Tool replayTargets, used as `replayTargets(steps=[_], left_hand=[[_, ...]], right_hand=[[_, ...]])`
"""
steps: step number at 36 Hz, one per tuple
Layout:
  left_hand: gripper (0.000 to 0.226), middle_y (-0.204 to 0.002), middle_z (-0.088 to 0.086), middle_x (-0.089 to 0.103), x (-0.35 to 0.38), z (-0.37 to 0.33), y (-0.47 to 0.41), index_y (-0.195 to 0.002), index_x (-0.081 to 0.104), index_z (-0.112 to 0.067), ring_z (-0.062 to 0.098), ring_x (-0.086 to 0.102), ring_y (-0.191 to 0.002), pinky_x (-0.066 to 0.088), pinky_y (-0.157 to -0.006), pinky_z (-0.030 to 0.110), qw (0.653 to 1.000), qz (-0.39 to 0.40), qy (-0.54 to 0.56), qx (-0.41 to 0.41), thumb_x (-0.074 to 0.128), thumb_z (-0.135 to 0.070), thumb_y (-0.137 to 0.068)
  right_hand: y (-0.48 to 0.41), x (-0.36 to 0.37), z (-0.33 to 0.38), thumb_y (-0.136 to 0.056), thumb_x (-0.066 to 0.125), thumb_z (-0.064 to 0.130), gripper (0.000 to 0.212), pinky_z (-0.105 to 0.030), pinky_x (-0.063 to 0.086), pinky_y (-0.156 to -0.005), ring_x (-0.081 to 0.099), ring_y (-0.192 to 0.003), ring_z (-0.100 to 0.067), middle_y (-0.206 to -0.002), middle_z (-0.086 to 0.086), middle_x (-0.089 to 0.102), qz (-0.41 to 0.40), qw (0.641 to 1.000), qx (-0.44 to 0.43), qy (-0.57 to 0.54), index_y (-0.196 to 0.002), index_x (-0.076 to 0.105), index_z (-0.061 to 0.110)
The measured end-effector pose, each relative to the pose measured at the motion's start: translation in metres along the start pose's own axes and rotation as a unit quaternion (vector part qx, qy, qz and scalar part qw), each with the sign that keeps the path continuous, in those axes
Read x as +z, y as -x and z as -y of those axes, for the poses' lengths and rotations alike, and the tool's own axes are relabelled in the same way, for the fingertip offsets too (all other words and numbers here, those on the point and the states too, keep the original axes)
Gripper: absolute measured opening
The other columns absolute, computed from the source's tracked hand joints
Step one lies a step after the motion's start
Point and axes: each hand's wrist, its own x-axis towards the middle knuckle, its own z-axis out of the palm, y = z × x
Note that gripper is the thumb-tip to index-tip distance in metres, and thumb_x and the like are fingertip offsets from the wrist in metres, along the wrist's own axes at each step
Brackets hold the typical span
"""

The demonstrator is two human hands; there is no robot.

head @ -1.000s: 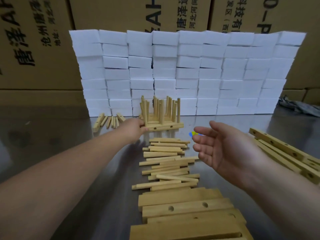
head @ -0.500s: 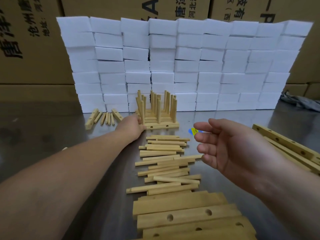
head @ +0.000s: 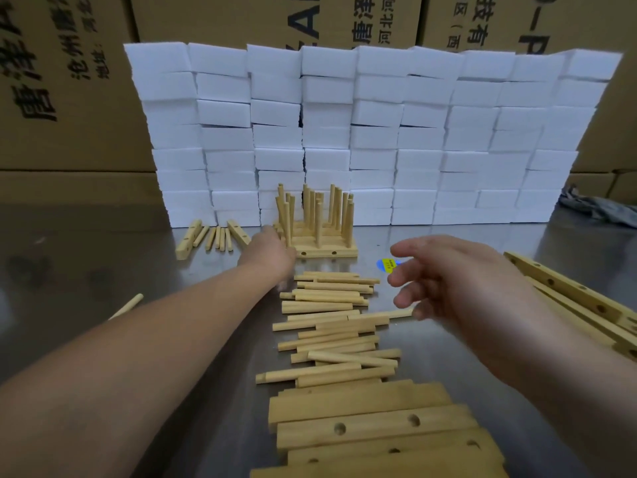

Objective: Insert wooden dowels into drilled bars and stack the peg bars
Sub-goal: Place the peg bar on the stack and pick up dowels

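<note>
唐泽, 沧州 on left carton (head: 69, 139), 唐泽, 河北 on middle carton (head: 241, 19)

White foam blocks (head: 372, 132) are standing stacked before cardboard boxes (head: 69, 98); a grey cloth (head: 599, 207) and blue-yellow tag (head: 387, 264) are lying on the table (head: 86, 263).

Light: we see dim, even light, faint sheen on the table (head: 103, 270) at 9 o'clock.
Blur: right hand (head: 458, 281) smeared, 3 o'clock.

The stack of peg bars (head: 319, 248) stood before the wall of foam blocks (head: 362, 132). Loose dowels (head: 331, 322) lay between it and the nearer drilled bars (head: 372, 429); more bars (head: 579, 305) lay right.
</note>
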Motion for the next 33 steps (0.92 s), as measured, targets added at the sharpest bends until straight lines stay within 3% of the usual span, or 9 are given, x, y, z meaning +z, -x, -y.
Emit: replayTargets(steps=[2,6,9,12,17,20,25,29,33], left_hand=[[0.023,-0.094,0.004,0.057,-0.008,-0.003,0.011,-0.110,0.052,-0.012,0.019,0.053,-0.074,0.032,-0.049,0.028,1.000,0.007,0.010,0.007,0.048,-0.025,-0.091],[0.022,-0.077,0.004,0.059,-0.023,-0.002,0.042,-0.090,0.062,-0.015,0.015,0.053,-0.062,0.036,-0.049,0.025,0.996,0.071,0.023,0.052,0.042,-0.024,-0.093],[0.024,-0.079,0.005,0.066,-0.028,0.007,0.066,-0.086,0.067,-0.017,0.015,0.057,-0.063,0.043,-0.055,0.024,0.990,0.113,0.040,0.071,0.045,-0.025,-0.090],[0.015,-0.080,-0.010,0.063,-0.029,0.018,0.082,-0.085,0.063,-0.031,0.007,0.057,-0.071,0.042,-0.057,0.021,0.987,0.130,0.051,0.083,0.049,-0.027,-0.089],[0.029,-0.109,-0.005,0.059,-0.035,0.021,0.090,-0.116,0.061,-0.028,0.009,0.054,-0.087,0.040,-0.071,0.023,0.984,0.145,0.047,0.094,0.053,-0.032,-0.088],[0.036,-0.120,-0.003,0.058,-0.035,0.023,0.093,-0.122,0.058,-0.027,0.011,0.052,-0.097,0.035,-0.078,0.022,0.984,0.134,0.005,0.118,0.057,-0.035,-0.087],[0.022,-0.108,-0.008,0.055,-0.034,0.024,0.090,-0.105,0.063,-0.028,0.008,0.047,-0.088,0.035,-0.071,0.024,0.986,0.111,-0.002,0.127,0.060,-0.039,-0.085],[0.013,-0.100,-0.012,0.047,-0.034,0.025,0.088,-0.095,0.060,-0.030,0.007,0.045,-0.089,0.034,-0.073,0.024,0.984,0.114,-0.002,0.137,0.061,-0.039,-0.085],[0.006,-0.097,-0.011,0.047,-0.035,0.023,0.090,-0.084,0.056,-0.032,0.009,0.046,-0.090,0.033,-0.074,0.024,0.979,0.099,-0.022,0.175,0.061,-0.036,-0.085]], right_hand=[[0.001,-0.006,0.002,-0.089,0.045,0.032,0.020,-0.027,0.045,-0.057,0.061,-0.059,-0.005,-0.070,0.010,0.068,-0.021,0.979,-0.073,0.190,-0.085,0.063,0.027],[-0.006,-0.024,0.004,-0.091,0.033,0.041,0.024,-0.029,0.040,-0.064,0.053,-0.077,-0.005,-0.092,0.022,0.059,-0.045,0.856,-0.118,0.501,-0.106,0.052,0.043],[-0.024,-0.044,-0.002,-0.096,0.032,0.036,0.037,-0.029,0.039,-0.072,0.054,-0.096,-0.015,-0.121,0.006,0.058,-0.062,0.793,-0.075,0.601,-0.129,0.045,0.034],[-0.040,-0.065,-0.013,-0.096,0.034,0.034,0.039,-0.035,0.041,-0.085,0.052,-0.112,-0.023,-0.129,-0.002,0.055,-0.055,0.755,0.001,0.653,-0.132,0.043,0.024],[-0.056,-0.082,-0.037,-0.093,0.042,0.036,0.033,-0.032,0.044,-0.072,0.056,-0.087,-0.022,-0.102,-0.008,0.058,-0.025,0.711,0.081,0.698,-0.114,0.054,0.014],[-0.060,-0.080,-0.051,-0.092,0.044,0.035,0.030,-0.031,0.044,-0.071,0.054,-0.081,-0.021,-0.089,-0.005,0.057,0.010,0.695,0.088,0.713,-0.104,0.060,0.012],[-0.057,-0.078,-0.052,-0.093,0.040,0.042,0.036,-0.030,0.045,-0.079,0.055,-0.093,-0.019,-0.108,-0.001,0.060,0.003,0.691,0.067,0.720,-0.112,0.058,0.017],[-0.054,-0.069,-0.053,-0.090,0.041,0.053,0.043,-0.030,0.047,-0.077,0.056,-0.088,-0.015,-0.100,0.001,0.062,0.015,0.701,0.045,0.712,-0.105,0.062,0.019],[-0.052,-0.064,-0.056,-0.088,0.049,0.052,0.041,-0.028,0.046,-0.079,0.052,-0.091,-0.015,-0.105,0.001,0.058,0.028,0.674,0.036,0.737,-0.111,0.058,0.019]])
